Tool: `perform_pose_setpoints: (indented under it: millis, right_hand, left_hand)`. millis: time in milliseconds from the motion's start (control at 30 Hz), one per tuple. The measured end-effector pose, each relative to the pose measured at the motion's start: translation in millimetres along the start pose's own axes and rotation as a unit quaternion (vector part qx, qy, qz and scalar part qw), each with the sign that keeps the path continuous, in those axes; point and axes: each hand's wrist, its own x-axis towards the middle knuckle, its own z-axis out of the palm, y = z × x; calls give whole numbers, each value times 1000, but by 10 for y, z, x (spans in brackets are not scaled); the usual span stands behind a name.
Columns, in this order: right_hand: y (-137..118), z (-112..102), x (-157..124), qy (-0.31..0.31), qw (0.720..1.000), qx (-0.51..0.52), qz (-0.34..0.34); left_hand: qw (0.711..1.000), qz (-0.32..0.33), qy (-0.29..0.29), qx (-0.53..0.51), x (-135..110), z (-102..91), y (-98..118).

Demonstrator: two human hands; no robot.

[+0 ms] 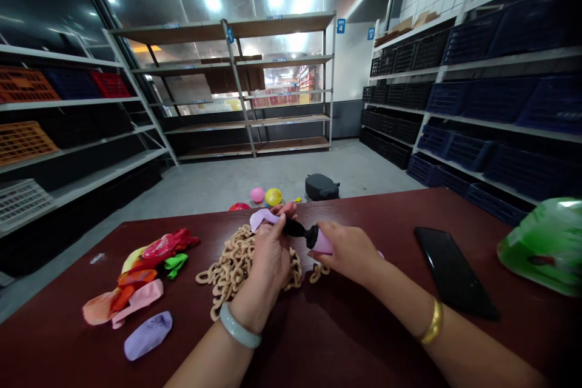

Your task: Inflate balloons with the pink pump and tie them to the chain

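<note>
My left hand (271, 250) is closed, pinching the neck of a limp lilac balloon (262, 217) onto the black nozzle of a small hand pump (313, 237). My right hand (349, 250) is wrapped round the pump's pink body. Both hands hover over a beige plastic chain (227, 270) heaped on the dark red table (327, 339). A pile of uninflated balloons (143, 276) in red, orange, pink, green and yellow lies to the left, with a lilac one (148, 334) nearest me.
A black phone (452, 270) lies flat on the table to the right, beside a green plastic bag (545, 242). On the floor beyond the table sit inflated pink (257, 194) and yellow (273, 196) balloons and a dark bag (321, 187). Shelving lines both sides.
</note>
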Motion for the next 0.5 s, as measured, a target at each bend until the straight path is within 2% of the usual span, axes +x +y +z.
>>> perform_pose_setpoints:
  millis: [133, 267, 500]
  right_hand:
    - [-30, 14, -3, 0, 1000, 0, 1]
    - [-54, 43, 8, 7, 1000, 4, 4]
    - [-95, 32, 13, 13, 1000, 20, 5]
  left_hand:
    - [1000, -5, 13, -19, -39, 29, -54]
    - [998, -30, 38, -34, -58, 53, -8]
    - [997, -54, 34, -47, -133, 107, -18]
